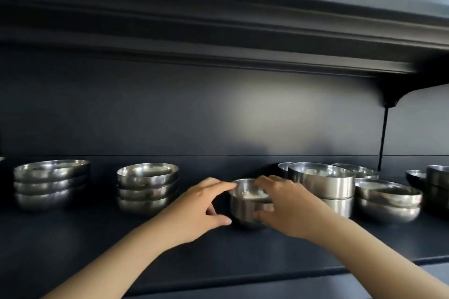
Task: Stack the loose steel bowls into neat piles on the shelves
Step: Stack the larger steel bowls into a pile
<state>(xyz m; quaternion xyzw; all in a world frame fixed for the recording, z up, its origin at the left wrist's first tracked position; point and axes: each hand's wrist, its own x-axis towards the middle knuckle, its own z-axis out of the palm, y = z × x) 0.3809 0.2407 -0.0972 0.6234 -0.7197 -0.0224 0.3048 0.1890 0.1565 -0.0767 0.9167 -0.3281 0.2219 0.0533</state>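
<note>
A small steel bowl [245,204] stands on the dark shelf [97,238] at the centre, apparently nested on another small bowl. My right hand [284,206] grips it from the right, fingers over the rim and thumb on the side. From the left, my left hand [201,206] has its forefinger on the rim and its thumb low by the base. Two neat piles of shallow bowls stand to the left, one at far left [49,183], one nearer [147,187].
Right of the hands are a straight-sided pile [323,184], a pile of rounded bowls [388,201], more bowls behind [359,171] and at the far right edge [437,184]. An upper shelf overhangs, with a dark bracket [388,99] at right.
</note>
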